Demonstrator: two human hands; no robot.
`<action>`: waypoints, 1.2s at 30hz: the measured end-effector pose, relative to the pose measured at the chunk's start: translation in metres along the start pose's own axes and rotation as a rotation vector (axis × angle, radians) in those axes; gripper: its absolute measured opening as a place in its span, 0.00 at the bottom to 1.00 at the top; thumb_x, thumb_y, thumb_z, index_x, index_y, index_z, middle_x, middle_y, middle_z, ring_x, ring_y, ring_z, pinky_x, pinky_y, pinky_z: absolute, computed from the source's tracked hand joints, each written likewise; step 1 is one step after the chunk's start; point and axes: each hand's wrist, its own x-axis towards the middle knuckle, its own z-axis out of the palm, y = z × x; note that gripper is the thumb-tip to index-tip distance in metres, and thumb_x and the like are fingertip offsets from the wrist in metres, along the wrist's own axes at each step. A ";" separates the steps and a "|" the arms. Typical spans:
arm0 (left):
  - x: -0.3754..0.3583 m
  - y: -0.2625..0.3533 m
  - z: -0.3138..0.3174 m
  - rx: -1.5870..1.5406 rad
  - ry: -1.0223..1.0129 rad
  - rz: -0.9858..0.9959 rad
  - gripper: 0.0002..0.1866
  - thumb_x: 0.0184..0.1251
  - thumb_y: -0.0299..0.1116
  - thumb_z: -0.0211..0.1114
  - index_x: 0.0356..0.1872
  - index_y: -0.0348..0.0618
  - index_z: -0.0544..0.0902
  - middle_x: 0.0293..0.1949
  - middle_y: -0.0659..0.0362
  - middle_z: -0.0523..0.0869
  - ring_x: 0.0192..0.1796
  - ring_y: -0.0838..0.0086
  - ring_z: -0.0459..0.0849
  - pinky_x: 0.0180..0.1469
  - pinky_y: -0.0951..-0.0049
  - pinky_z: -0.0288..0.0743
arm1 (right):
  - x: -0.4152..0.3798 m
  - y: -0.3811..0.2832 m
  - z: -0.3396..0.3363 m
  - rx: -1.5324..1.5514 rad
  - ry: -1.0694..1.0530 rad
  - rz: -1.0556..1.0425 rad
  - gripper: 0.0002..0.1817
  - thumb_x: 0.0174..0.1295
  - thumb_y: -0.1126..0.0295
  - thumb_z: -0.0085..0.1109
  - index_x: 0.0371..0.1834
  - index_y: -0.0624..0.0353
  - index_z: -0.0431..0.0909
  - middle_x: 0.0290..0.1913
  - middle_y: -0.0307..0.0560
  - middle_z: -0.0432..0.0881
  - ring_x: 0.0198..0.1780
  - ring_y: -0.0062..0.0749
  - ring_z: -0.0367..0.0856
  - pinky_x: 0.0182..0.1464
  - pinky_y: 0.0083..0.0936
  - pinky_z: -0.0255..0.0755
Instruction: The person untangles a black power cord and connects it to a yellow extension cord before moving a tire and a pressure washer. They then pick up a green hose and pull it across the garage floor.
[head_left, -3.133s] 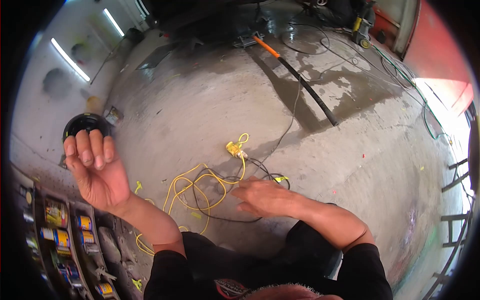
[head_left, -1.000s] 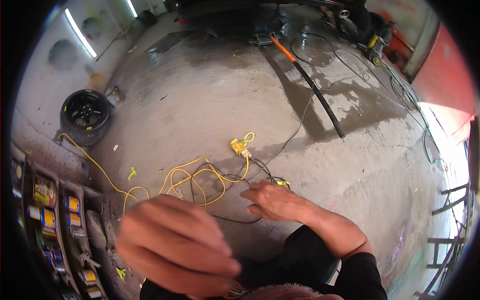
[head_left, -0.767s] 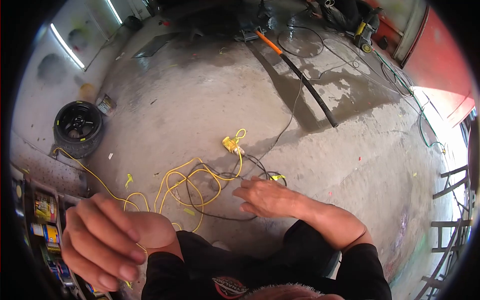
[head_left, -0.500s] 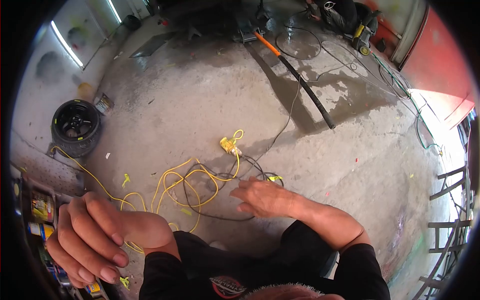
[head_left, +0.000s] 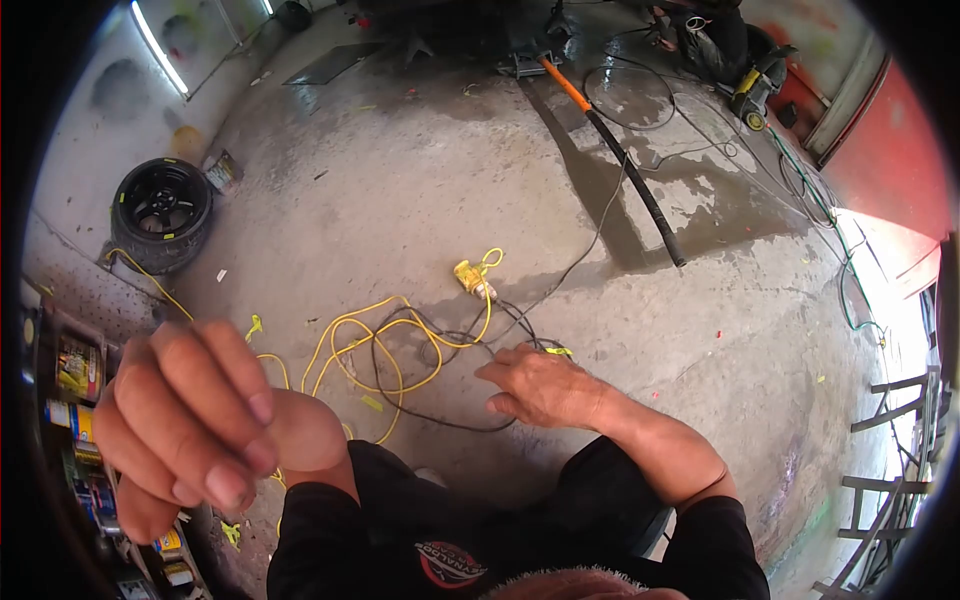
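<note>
Down on the concrete floor (head_left: 380,200), seen from the head camera, much stays hard to read: the fisheye rim blacks out every corner, the person's black shirt fills the bottom edge, and the shelf of cans (head_left: 75,400) at the left edge is half hidden behind the left hand (head_left: 190,430). That hand is raised close to the lens, large and slightly blurred, its fingers (head_left: 225,385) curled loosely inward with the thumb tucked under; whether they pinch anything cannot be told, though a strand of the yellow cord (head_left: 385,350) seems to pass behind it. The right hand (head_left: 540,385) lies low over the floor near its middle, fingers narrowly spread and bent, tips on or just above the black cable (head_left: 420,415); a firm grasp cannot be made out. The yellow cord is thin and bright, heaped in loose overlapping loops just left of the right hand, ending at a yellow plug (head_left: 470,277) farther out, with one long run trailing toward the black wheel (head_left: 160,210) by the left wall. The black cable winds through those loops. Toward the far edge an orange-and-black hose (head_left: 625,170) crosses wet patches.
</note>
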 end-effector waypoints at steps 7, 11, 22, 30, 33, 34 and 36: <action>0.004 -0.032 0.018 0.461 -0.412 -0.108 0.08 0.64 0.37 0.65 0.36 0.43 0.81 0.44 0.51 0.86 0.34 0.69 0.84 0.34 0.70 0.78 | 0.004 -0.002 -0.004 -0.005 -0.082 0.040 0.19 0.61 0.63 0.60 0.53 0.62 0.76 0.47 0.54 0.78 0.53 0.52 0.77 0.52 0.42 0.75; -0.005 -0.045 0.060 0.624 -0.398 -0.015 0.07 0.59 0.33 0.67 0.38 0.44 0.84 0.40 0.55 0.87 0.30 0.71 0.83 0.30 0.76 0.78 | 0.001 -0.009 -0.012 0.049 -0.036 0.047 0.21 0.60 0.63 0.60 0.55 0.61 0.76 0.47 0.54 0.78 0.53 0.52 0.76 0.52 0.43 0.75; -0.004 -0.043 0.080 0.779 -0.296 0.117 0.06 0.56 0.32 0.66 0.33 0.45 0.85 0.34 0.59 0.86 0.29 0.74 0.81 0.29 0.77 0.76 | 0.000 0.002 -0.001 0.043 0.005 0.012 0.20 0.60 0.64 0.62 0.53 0.63 0.76 0.44 0.55 0.79 0.51 0.52 0.78 0.50 0.43 0.76; -0.006 -0.031 0.040 0.909 -0.172 0.080 0.11 0.48 0.32 0.67 0.34 0.40 0.83 0.26 0.55 0.78 0.22 0.69 0.77 0.23 0.71 0.70 | -0.004 0.008 0.005 0.008 0.011 -0.039 0.20 0.60 0.63 0.62 0.52 0.63 0.74 0.45 0.53 0.78 0.50 0.52 0.77 0.49 0.44 0.75; -0.014 -0.031 0.032 0.986 -0.013 0.159 0.11 0.59 0.27 0.60 0.42 0.35 0.80 0.25 0.53 0.74 0.22 0.71 0.71 0.23 0.71 0.64 | -0.005 0.009 0.006 0.017 0.013 -0.032 0.18 0.60 0.63 0.62 0.49 0.63 0.75 0.44 0.52 0.78 0.50 0.52 0.76 0.48 0.43 0.76; -0.016 -0.025 0.023 0.978 -0.017 0.149 0.11 0.63 0.27 0.58 0.45 0.34 0.79 0.25 0.53 0.74 0.22 0.72 0.69 0.24 0.70 0.64 | -0.006 0.009 0.007 0.001 0.013 -0.029 0.18 0.60 0.63 0.62 0.48 0.64 0.75 0.44 0.52 0.77 0.50 0.52 0.77 0.48 0.43 0.76; -0.018 -0.023 0.016 0.968 0.014 0.140 0.12 0.69 0.27 0.55 0.49 0.31 0.78 0.25 0.55 0.72 0.24 0.75 0.65 0.28 0.70 0.63 | -0.005 0.011 0.009 -0.026 0.002 -0.031 0.17 0.60 0.64 0.62 0.46 0.64 0.74 0.43 0.52 0.77 0.50 0.53 0.77 0.48 0.42 0.77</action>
